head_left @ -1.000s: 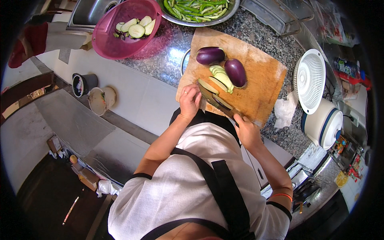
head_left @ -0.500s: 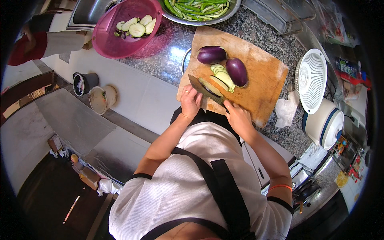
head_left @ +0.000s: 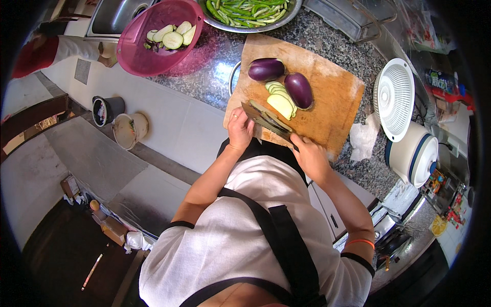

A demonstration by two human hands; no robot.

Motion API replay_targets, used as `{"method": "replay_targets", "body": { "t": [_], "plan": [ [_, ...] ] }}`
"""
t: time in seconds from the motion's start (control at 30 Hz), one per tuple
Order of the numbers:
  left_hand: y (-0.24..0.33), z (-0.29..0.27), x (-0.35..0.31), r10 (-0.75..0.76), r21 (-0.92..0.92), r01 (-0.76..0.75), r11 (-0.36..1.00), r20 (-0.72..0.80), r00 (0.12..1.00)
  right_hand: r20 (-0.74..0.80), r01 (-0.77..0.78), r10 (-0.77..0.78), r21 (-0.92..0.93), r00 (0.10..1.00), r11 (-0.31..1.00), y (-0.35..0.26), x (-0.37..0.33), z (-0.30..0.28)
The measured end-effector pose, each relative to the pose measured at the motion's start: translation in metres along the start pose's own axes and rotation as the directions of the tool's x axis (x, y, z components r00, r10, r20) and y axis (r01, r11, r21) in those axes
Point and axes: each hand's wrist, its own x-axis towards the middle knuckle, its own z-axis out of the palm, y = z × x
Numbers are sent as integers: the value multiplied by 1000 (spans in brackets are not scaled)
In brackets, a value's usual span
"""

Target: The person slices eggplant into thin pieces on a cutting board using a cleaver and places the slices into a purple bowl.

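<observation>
On the wooden cutting board [head_left: 327, 87] lie two purple eggplant pieces [head_left: 298, 90], with a row of pale cut slices [head_left: 281, 104] beside them. My right hand [head_left: 311, 157] is closed round the handle of a broad dark kitchen knife [head_left: 265, 118]. The blade slants up and left across the near left part of the board, and a slice shows along its far side. My left hand [head_left: 240, 129] is closed at the blade's left end, fingers bent over an eggplant piece that the blade and hand mostly hide.
Left of the board stands a pink basin [head_left: 134, 56] with eggplant slices inside. Beyond it is a metal bowl [head_left: 245, 28] of green peppers. A white strainer [head_left: 395, 100], crumpled tissue [head_left: 363, 139] and white pot [head_left: 409, 156] stand right. Another person's sleeve [head_left: 36, 56] shows at far left.
The knife has come toward me, away from the slice row; another pale slice now lies face up at the row's near end. My right hand has shifted slightly right.
</observation>
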Motion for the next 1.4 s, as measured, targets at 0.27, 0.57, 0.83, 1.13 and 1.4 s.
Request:
{"method": "replay_targets", "body": {
  "t": [0.27, 0.57, 0.83, 1.13, 1.4],
  "plan": [
    [3, -3, 0, 17, 12, -17, 1000, 15, 1000, 21, -22, 23, -42, 1000, 999, 4, -16, -5],
    [1, -3, -2, -21, 34, 19, 999, 45, 999, 20, -33, 33, -32, 999, 999, -4, 26, 27],
    [4, -2, 4, 24, -26, -24, 999, -3, 1000, 13, -114, 114, 111, 993, 987, -11, 52, 15],
    [-1, -4, -2, 15, 28, -15, 999, 24, 1000, 42, 16, -15, -24, 999, 1000, 4, -2, -1],
    [-3, -1, -4, -20, -11, 20, 1000, -1, 1000, 33, 9, -6, -79, 999, 997, 3, 0, 9]
  ]
}}
